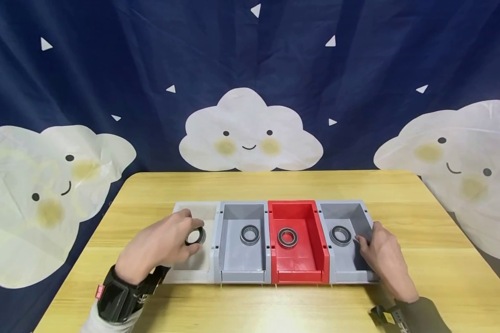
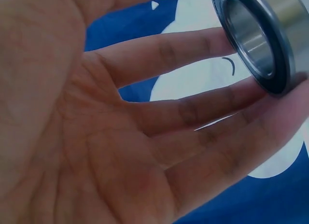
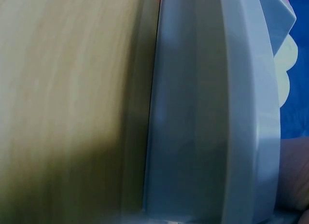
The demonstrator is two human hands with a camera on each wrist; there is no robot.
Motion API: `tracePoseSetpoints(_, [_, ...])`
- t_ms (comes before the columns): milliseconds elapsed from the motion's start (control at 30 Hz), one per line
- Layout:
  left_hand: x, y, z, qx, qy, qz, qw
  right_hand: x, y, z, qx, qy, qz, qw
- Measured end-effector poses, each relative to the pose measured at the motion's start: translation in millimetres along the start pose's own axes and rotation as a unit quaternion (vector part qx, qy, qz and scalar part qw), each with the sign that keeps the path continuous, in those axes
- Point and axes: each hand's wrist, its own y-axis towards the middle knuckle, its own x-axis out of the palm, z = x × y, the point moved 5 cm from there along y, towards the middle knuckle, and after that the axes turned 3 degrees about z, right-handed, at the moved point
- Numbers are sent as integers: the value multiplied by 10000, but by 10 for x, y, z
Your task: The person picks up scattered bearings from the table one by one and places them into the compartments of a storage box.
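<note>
My left hand (image 1: pixel 162 245) pinches a ball bearing (image 1: pixel 196 236) between thumb and fingers over the white bin (image 1: pixel 191 276) at the left end of the row. In the left wrist view the bearing (image 2: pixel 256 40) is tilted, with its dark seal and shiny steel ring showing. My right hand (image 1: pixel 385 259) grips the right wall of the right-hand grey bin (image 1: pixel 352 276), thumb on the inner side; its other fingers are mostly hidden. A bearing (image 1: pixel 340 236) lies in that bin. The right wrist view shows the grey bin's front (image 3: pixel 193 108) close up.
Between the end bins stand another grey bin (image 1: pixel 243 276) with a bearing (image 1: pixel 250 235) and a red bin (image 1: pixel 300 277) with a bearing (image 1: pixel 287 237). All four sides touch in a row on the wooden table (image 1: pixel 275 185). A dark blue cloud-print curtain (image 1: pixel 250 55) hangs behind.
</note>
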Motion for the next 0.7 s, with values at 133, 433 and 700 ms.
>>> tracePoseSetpoints(133, [-1, 113, -64, 33, -117, -11, 9999, -3, -6, -1, -28, 19, 17, 10000])
tracePoseSetpoints(433, [112, 324, -174, 169, -319, -166, 9992, -6, -12, 29, 57, -16, -12, 10000])
tracePoseSetpoints(700, [237, 429, -270, 179, -458, -382, 9981, 1, -5, 6, -19, 11, 22, 10000])
